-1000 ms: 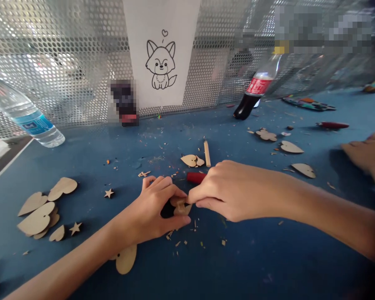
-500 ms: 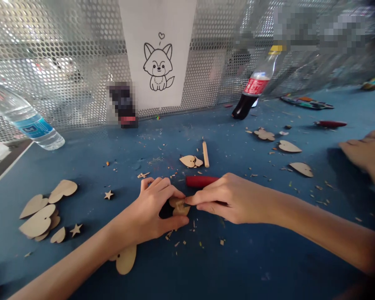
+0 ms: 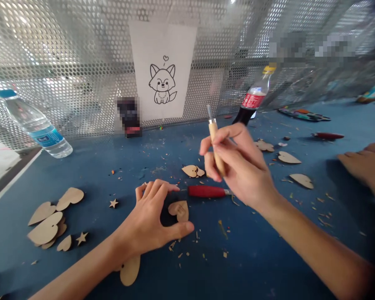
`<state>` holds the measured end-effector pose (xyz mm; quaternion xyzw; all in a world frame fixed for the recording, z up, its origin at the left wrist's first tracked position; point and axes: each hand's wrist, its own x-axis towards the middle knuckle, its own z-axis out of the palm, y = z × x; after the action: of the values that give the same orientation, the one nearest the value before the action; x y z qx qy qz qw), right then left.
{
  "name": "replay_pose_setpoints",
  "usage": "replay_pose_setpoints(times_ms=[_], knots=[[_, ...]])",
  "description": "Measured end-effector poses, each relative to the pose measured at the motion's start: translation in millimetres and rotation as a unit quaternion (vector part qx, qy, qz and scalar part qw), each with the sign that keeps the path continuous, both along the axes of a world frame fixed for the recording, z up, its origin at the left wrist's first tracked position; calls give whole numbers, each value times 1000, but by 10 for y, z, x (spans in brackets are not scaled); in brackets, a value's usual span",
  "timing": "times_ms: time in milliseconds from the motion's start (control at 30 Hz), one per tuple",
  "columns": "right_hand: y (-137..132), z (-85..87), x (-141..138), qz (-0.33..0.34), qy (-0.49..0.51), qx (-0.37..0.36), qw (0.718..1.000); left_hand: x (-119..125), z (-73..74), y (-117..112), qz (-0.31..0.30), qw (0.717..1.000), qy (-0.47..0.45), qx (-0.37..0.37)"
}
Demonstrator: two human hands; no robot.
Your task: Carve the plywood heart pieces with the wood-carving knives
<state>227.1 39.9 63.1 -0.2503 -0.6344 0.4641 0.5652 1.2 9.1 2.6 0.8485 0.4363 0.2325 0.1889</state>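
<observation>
My left hand (image 3: 151,218) rests on the blue table, its thumb and fingers curved around a small wooden heart (image 3: 179,210) that lies flat on a dark patch. My right hand (image 3: 237,166) is raised above the table and grips a wooden-handled carving tool (image 3: 214,141) held upright, its metal tip pointing up. A red-handled tool (image 3: 207,191) lies on the table just behind the heart, between my two hands.
Wooden hearts and stars (image 3: 51,218) lie at the left, more hearts (image 3: 287,157) at the right. A water bottle (image 3: 37,125) and a cola bottle (image 3: 251,102) stand near the mesh wall with a fox drawing (image 3: 162,83). Another person's hand (image 3: 367,164) rests at the right edge.
My right hand left the heart, let the red-handled tool lie on the table, and rose holding the wooden-handled tool that lay by the far hearts. My left hand opened slightly around the heart.
</observation>
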Motion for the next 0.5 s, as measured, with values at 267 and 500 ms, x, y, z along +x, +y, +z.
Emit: replay_pose_setpoints(times_ms=[267, 500], knots=[[33, -337, 8, -39, 20, -226, 973, 21, 23, -15, -30, 999, 40, 9], [-128, -389, -73, -21, -198, -80, 977, 18, 4, -6, -43, 999, 27, 16]])
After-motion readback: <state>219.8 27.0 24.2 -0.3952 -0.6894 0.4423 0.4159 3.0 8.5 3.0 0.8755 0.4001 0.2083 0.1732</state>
